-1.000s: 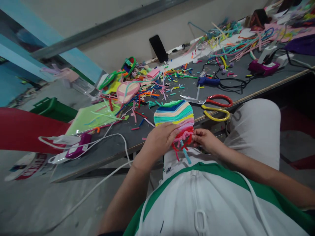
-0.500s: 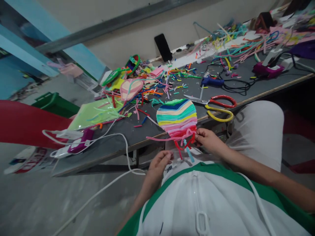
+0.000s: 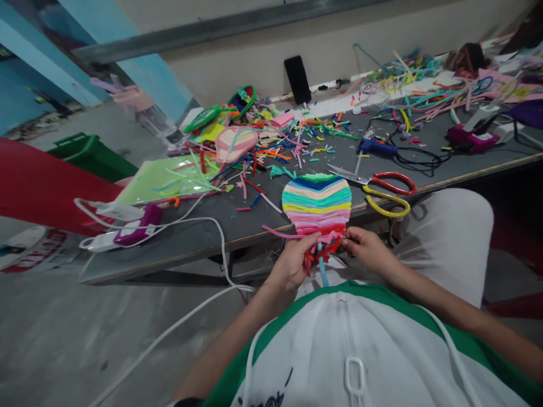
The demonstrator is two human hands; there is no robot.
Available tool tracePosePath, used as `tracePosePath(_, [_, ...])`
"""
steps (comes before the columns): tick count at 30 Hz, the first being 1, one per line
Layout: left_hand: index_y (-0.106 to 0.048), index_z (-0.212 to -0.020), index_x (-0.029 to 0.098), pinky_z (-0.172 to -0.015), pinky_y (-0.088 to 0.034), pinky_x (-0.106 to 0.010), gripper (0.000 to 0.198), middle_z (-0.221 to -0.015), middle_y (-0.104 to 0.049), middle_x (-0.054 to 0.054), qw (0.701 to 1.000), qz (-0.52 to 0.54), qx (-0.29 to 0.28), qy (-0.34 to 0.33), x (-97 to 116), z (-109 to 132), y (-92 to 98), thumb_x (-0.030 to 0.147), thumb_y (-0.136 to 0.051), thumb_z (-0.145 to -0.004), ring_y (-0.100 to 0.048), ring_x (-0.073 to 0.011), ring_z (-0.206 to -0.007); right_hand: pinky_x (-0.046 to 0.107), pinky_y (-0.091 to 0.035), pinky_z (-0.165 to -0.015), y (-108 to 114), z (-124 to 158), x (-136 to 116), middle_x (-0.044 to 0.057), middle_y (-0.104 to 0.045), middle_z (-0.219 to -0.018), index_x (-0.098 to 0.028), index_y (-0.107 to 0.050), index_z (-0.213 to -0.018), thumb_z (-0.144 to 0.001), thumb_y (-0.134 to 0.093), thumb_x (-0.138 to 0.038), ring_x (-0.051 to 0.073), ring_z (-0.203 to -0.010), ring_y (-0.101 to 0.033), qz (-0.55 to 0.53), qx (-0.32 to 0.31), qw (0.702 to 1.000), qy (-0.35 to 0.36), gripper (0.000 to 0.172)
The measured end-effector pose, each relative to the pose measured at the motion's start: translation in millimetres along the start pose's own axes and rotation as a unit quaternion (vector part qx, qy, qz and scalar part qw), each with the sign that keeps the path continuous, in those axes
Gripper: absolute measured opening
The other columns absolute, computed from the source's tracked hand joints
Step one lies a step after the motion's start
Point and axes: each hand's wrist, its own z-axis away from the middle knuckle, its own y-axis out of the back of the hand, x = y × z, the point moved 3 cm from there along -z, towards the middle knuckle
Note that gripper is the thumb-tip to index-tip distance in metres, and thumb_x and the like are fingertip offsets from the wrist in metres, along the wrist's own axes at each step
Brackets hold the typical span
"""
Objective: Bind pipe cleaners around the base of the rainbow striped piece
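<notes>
A rounded craft of striped pipe cleaners (image 3: pixel 317 198), green and blue at the top through yellow to pink and red, rests its upper part against the table's front edge. A pink pipe cleaner (image 3: pixel 275 232) lies across its narrow lower end and sticks out to the left. Red ends and a light blue strand (image 3: pixel 323 272) hang below. My left hand (image 3: pixel 297 260) is closed on the lower left of the craft, thumb on top by the pink strand. My right hand (image 3: pixel 358 244) pinches its lower right corner. The fingertips partly hide what they grip.
Large scissors (image 3: pixel 384 183) with red and yellow handles lie right of the craft. Behind them is a blue glue gun (image 3: pixel 376 147). Pipe-cleaner scraps (image 3: pixel 297 150) litter the table. A phone (image 3: pixel 297 79) leans on the wall. A white cable (image 3: pixel 220 243) hangs over the front edge at left.
My left hand has come up from beside the craft and closed on its lower left. My right hand keeps its pinch on the right corner. The camera view has shifted slightly.
</notes>
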Motion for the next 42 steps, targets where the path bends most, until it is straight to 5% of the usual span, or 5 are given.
tracePosePath(21, [-0.067, -0.081, 0.006, -0.053, -0.053, -0.025, 0.024, -0.067, -0.069, -0.008, 1.000, 0.010, 0.016, -0.015, -3.9, 0.3, 14.8, 0.026, -0.071, -0.068, -0.063, -0.0152, -0.054, 0.030, -0.036, -0.074, 45.4, 36.7, 6.5, 0.006, -0.060, -0.076, -0.017, -0.054, -0.076, -0.076, -0.041, -0.006, 0.019, -0.076, -0.054, 0.470, 0.058, 0.873, 0.121, 0.018])
tracePosePath(25, [-0.067, -0.088, 0.006, -0.058, -0.055, -0.026, 0.029, -0.072, -0.070, -0.009, 1.000, 0.015, -0.003, -0.014, -5.3, -0.3, 15.3, 0.028, -0.070, -0.070, -0.065, -0.0161, -0.060, 0.032, -0.039, -0.075, 51.4, 40.2, 6.0, 0.007, -0.059, -0.078, -0.018, -0.055, -0.078, -0.081, -0.042, -0.013, 0.020, -0.078, -0.054, 0.354, 0.088, 0.925, 0.103, 0.015])
tracePosePath(29, [-0.066, -0.090, 0.007, -0.056, -0.054, -0.026, 0.031, -0.075, -0.070, -0.009, 1.000, 0.015, -0.017, -0.011, -3.5, 2.5, 13.3, 0.031, -0.071, -0.070, -0.064, -0.0155, -0.058, 0.030, -0.044, -0.068, 49.5, 40.5, 4.2, 0.003, -0.058, -0.077, -0.022, -0.056, -0.089, -0.083, -0.051, -0.030, 0.017, -0.071, -0.054, -0.010, 0.082, 0.997, 0.002, 0.012])
tracePosePath(36, [-0.067, -0.084, 0.009, -0.050, -0.051, -0.023, 0.030, -0.069, -0.069, -0.006, 1.000, 0.004, -0.007, -0.004, -2.1, 3.7, 12.0, 0.031, -0.074, -0.066, -0.061, -0.0129, -0.051, 0.029, -0.048, -0.077, -2.7, 29.9, 13.0, 0.000, -0.060, -0.086, -0.024, -0.058, -0.101, -0.068, -0.071, -0.024, 0.011, -0.071, -0.058, -0.496, 0.007, 0.852, -0.167, 0.035])
tracePosePath(42, [-0.069, -0.085, 0.008, -0.048, -0.048, -0.022, 0.029, -0.068, -0.069, -0.008, 0.999, -0.025, -0.019, -0.012, -1.8, 3.9, 12.9, 0.031, -0.072, -0.068, -0.061, -0.0137, -0.053, 0.023, -0.043, -0.057, -20.5, 15.2, 4.4, -0.001, -0.060, -0.063, -0.016, -0.063, -0.077, -0.068, -0.072, -0.038, 0.009, -0.055, -0.053, -0.405, -0.047, 0.897, -0.168, 0.025])
